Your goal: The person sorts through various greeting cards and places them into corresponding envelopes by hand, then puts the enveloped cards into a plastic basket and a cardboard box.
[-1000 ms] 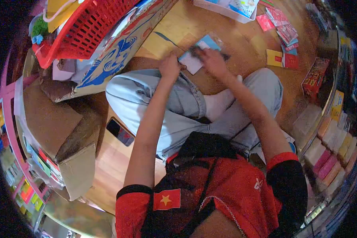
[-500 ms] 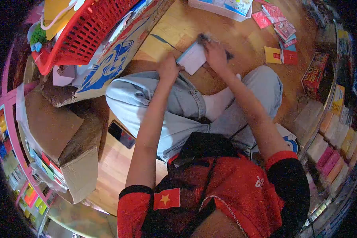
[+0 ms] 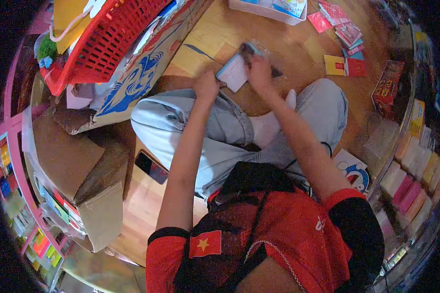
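Observation:
A white pad or stack of paper (image 3: 233, 74) with a blue edge lies on the wooden floor in front of the crossed legs. My left hand (image 3: 208, 87) is closed on its lower left corner. At its right edge is my right hand (image 3: 259, 72), blurred, its fingers bent over the side. A dark object (image 3: 248, 49) touches the top of the pad near my right fingers; what it is cannot be made out. Another dark item (image 3: 275, 72) lies just right of that hand.
A red basket (image 3: 94, 51) and printed carton (image 3: 141, 80) stand at the left, above an open brown box (image 3: 100, 215). A phone (image 3: 151, 167) lies by the left knee. Colourful packets (image 3: 347, 31) and a white tray (image 3: 269, 10) are at the top.
My right hand has shifted slightly left and down along the pad's right side. My left hand stays at the lower left corner.

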A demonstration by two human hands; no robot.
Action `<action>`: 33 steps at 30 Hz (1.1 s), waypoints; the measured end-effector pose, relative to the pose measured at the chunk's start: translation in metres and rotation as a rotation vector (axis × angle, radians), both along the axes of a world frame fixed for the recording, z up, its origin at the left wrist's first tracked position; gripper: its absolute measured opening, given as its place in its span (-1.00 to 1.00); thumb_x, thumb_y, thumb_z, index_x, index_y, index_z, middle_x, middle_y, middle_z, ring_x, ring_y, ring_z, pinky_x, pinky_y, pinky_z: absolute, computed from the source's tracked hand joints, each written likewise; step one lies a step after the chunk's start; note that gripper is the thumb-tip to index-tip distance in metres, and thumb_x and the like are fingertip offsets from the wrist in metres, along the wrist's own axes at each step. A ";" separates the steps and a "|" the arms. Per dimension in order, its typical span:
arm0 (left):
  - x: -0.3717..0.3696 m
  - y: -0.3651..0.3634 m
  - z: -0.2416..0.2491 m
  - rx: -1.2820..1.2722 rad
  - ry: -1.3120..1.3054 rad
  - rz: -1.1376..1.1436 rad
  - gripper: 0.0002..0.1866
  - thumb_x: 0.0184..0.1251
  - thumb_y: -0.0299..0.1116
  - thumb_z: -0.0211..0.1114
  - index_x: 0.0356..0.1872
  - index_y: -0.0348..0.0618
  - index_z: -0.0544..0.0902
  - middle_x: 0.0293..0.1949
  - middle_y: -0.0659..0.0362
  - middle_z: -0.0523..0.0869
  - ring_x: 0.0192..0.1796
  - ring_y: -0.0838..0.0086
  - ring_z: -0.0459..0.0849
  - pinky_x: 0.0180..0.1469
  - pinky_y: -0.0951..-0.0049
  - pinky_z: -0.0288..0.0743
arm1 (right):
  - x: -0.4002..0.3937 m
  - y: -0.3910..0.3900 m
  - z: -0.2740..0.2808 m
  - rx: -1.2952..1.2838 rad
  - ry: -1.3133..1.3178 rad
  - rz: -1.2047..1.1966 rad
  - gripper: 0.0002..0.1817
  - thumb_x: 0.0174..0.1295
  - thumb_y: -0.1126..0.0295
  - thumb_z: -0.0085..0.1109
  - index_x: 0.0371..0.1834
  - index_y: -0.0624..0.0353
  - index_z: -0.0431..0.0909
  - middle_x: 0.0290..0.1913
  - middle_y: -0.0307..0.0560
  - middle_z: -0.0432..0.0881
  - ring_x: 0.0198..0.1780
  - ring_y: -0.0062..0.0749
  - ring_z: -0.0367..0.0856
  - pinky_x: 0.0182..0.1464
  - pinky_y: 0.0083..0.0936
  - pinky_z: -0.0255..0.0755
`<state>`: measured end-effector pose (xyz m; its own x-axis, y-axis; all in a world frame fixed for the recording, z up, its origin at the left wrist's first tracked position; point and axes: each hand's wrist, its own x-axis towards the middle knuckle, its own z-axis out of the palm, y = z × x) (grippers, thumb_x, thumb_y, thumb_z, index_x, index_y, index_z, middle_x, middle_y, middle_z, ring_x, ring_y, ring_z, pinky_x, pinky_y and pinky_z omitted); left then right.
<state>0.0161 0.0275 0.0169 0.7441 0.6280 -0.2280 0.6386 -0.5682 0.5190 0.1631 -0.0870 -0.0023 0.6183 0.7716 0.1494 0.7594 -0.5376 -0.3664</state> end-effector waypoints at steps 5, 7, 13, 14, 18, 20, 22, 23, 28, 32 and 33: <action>-0.002 0.000 -0.018 0.108 -0.001 -0.006 -0.46 -0.17 -0.21 0.46 -0.14 -0.25 0.48 -0.21 -0.08 0.61 -0.10 0.04 0.59 -0.10 0.12 0.46 | -0.050 -0.014 0.017 -0.062 0.003 0.479 -0.72 0.03 0.32 0.05 -0.18 0.11 0.55 -0.32 0.01 0.56 -0.25 -0.11 0.54 -0.23 -0.15 0.39; -0.001 0.000 -0.001 0.113 0.062 -0.002 -0.40 -0.22 -0.17 0.49 -0.13 -0.24 0.47 -0.20 -0.08 0.61 -0.09 0.05 0.59 -0.10 0.12 0.46 | -0.033 -0.013 0.016 0.032 -0.006 0.599 -0.73 0.04 0.33 0.04 -0.19 0.11 0.56 -0.32 0.00 0.57 -0.26 -0.11 0.55 -0.23 -0.16 0.39; -0.003 0.002 -0.020 0.027 -0.115 -0.008 -0.40 -0.22 -0.21 0.48 -0.11 -0.22 0.43 -0.19 -0.08 0.61 -0.10 0.05 0.59 -0.12 0.10 0.46 | 0.005 0.005 0.008 0.148 -0.123 0.098 -0.70 -0.10 0.38 0.13 -0.22 0.15 0.55 -0.29 0.00 0.56 -0.24 -0.06 0.50 -0.19 -0.20 0.36; -0.003 0.000 -0.012 0.033 -0.085 -0.005 -0.40 -0.22 -0.21 0.49 -0.12 -0.22 0.44 -0.18 -0.08 0.61 -0.10 0.05 0.59 -0.12 0.11 0.46 | -0.010 0.010 0.005 -0.077 -0.070 0.070 -0.68 -0.09 0.38 0.13 -0.19 0.11 0.56 -0.31 -0.02 0.56 -0.24 -0.08 0.50 -0.19 -0.20 0.35; -0.002 0.003 -0.048 0.251 -0.049 0.034 -0.43 -0.22 -0.21 0.49 -0.14 -0.21 0.46 -0.18 -0.07 0.62 -0.11 0.06 0.60 -0.12 0.10 0.46 | -0.051 -0.005 0.019 -0.197 0.028 0.359 -0.67 -0.02 0.34 0.07 -0.12 0.05 0.56 -0.29 -0.05 0.54 -0.19 -0.12 0.51 -0.19 -0.18 0.37; -0.004 0.001 -0.036 0.195 0.009 0.039 -0.45 -0.20 -0.20 0.48 -0.15 -0.22 0.47 -0.18 -0.06 0.62 -0.12 0.06 0.61 -0.12 0.10 0.46 | -0.037 -0.016 0.025 -0.097 -0.032 0.552 -0.65 0.05 0.30 0.02 -0.04 -0.08 0.54 -0.35 -0.06 0.53 -0.20 -0.13 0.53 -0.16 -0.20 0.41; -0.002 0.001 -0.016 0.146 0.051 0.052 -0.47 -0.18 -0.19 0.46 -0.17 -0.22 0.48 -0.19 -0.06 0.63 -0.13 0.06 0.61 -0.12 0.10 0.46 | -0.005 -0.021 0.022 -0.145 -0.071 0.462 -0.65 -0.01 0.28 0.10 -0.09 -0.03 0.55 -0.27 -0.07 0.53 -0.18 -0.14 0.51 -0.15 -0.23 0.39; -0.002 -0.001 -0.007 0.111 0.045 0.047 -0.45 -0.16 -0.13 0.45 -0.16 -0.23 0.48 -0.18 -0.08 0.63 -0.13 0.08 0.62 -0.12 0.10 0.47 | 0.010 -0.023 0.024 -0.195 -0.103 0.361 -0.64 -0.07 0.27 0.18 -0.13 0.02 0.56 -0.18 -0.07 0.52 -0.16 -0.16 0.48 -0.13 -0.26 0.37; -0.002 0.005 -0.013 -0.056 0.069 0.001 -0.34 -0.18 0.00 0.44 -0.11 -0.26 0.46 -0.21 -0.11 0.63 -0.11 0.12 0.62 -0.10 0.17 0.48 | 0.084 -0.041 0.000 -0.015 -0.375 -0.080 -0.70 0.06 0.22 0.12 -0.18 0.11 0.57 -0.14 0.06 0.55 -0.15 -0.06 0.48 -0.11 -0.19 0.36; 0.020 -0.019 0.020 -0.009 0.029 0.122 -0.10 -0.28 0.05 0.49 0.10 -0.22 0.31 -0.01 -0.14 0.50 0.03 0.06 0.50 0.03 0.21 0.41 | 0.086 -0.070 0.050 0.092 -0.122 -0.306 -0.62 0.12 0.17 0.08 -0.08 0.18 0.53 -0.12 0.11 0.55 -0.08 -0.04 0.50 0.02 -0.11 0.27; 0.026 -0.032 0.035 0.143 0.043 0.157 -0.12 -0.29 0.09 0.48 0.07 -0.21 0.34 0.05 -0.12 0.47 0.15 0.05 0.42 0.05 0.18 0.39 | 0.083 -0.081 0.054 0.198 -0.076 -0.331 -0.62 0.15 0.17 0.07 -0.08 0.23 0.52 -0.13 0.14 0.55 -0.08 0.00 0.49 0.04 -0.12 0.25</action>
